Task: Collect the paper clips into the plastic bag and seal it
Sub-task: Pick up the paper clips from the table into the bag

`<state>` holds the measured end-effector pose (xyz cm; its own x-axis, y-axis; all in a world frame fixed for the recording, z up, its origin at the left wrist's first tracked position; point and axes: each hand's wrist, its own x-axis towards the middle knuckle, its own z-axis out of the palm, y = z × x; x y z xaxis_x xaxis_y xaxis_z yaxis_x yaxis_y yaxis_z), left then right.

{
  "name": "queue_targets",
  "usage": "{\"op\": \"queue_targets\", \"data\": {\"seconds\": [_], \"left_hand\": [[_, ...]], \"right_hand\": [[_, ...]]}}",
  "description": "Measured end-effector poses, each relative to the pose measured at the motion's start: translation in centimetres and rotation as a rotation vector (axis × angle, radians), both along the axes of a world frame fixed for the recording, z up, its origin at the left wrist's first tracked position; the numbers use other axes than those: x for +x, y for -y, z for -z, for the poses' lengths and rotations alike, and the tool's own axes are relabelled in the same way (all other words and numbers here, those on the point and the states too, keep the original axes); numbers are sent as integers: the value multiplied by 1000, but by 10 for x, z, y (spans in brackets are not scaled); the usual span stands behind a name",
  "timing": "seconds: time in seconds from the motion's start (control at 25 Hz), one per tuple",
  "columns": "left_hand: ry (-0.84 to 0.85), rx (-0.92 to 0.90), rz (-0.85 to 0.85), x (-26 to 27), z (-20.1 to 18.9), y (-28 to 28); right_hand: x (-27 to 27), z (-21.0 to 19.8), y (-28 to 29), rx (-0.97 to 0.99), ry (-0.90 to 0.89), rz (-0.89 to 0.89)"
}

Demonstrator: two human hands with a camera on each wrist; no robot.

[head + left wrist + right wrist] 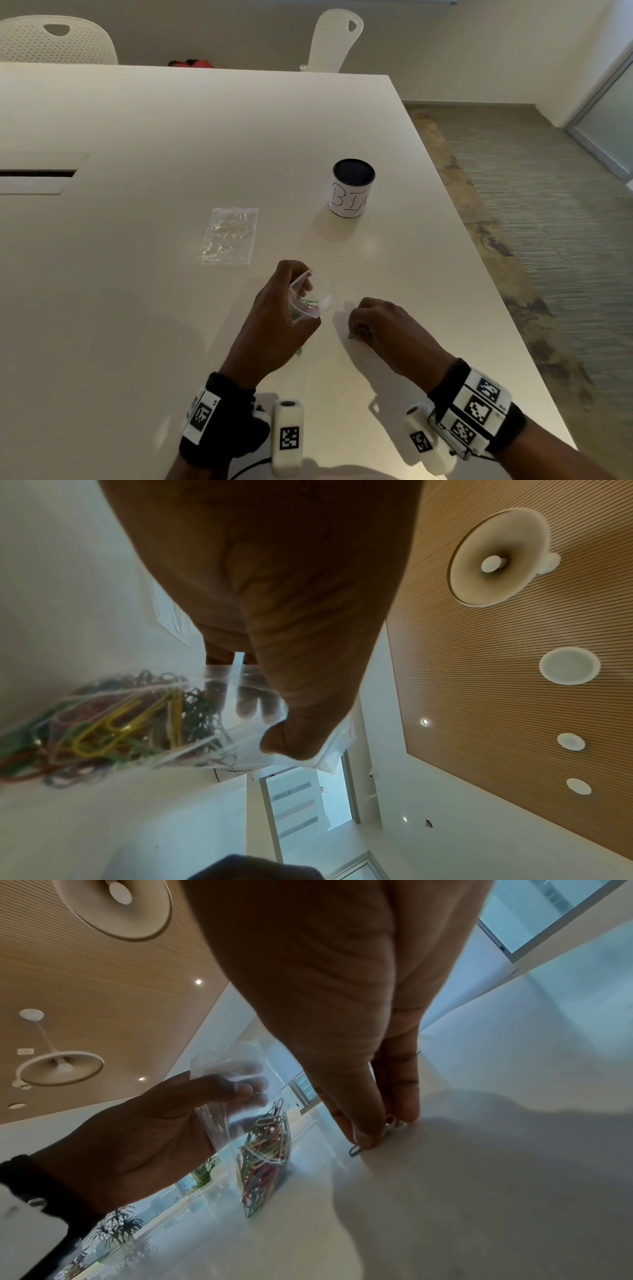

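My left hand (287,308) holds a small clear plastic bag (313,301) upright near the table's front, thumb and fingers pinching its open mouth. Several coloured paper clips (113,723) fill the bag (263,1161), whose bottom rests on the table. Just right of it, my right hand (363,330) bends down to the tabletop, and its fingertips (368,1137) pinch a couple of paper clips (394,1125) lying there. A green clip (352,336) pokes out from under those fingers. Another green clip (299,352) peeks out beside my left hand.
A second clear plastic bag (230,235) lies flat on the white table (137,274) beyond my hands. A dark cup labelled BIN (352,187) stands at the back right. The table's right edge and floor are close. Two white chairs (335,41) stand behind.
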<state>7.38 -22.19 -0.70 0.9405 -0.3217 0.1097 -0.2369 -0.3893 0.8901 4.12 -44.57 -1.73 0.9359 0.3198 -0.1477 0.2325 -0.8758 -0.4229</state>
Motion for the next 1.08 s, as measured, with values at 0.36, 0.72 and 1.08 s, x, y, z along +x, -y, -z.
{"op": "queue_targets", "data": {"seconds": [0.36, 0.72, 1.08], "left_hand": [[-1, -11, 2, 0, 0, -2], [-8, -16, -3, -1, 2, 2], [-12, -25, -17, 0, 5, 0]], "right_hand": [[16, -16, 6, -75, -144, 22], [24, -89, -19, 715, 35, 233], [15, -86, -47, 280, 195, 63]]}}
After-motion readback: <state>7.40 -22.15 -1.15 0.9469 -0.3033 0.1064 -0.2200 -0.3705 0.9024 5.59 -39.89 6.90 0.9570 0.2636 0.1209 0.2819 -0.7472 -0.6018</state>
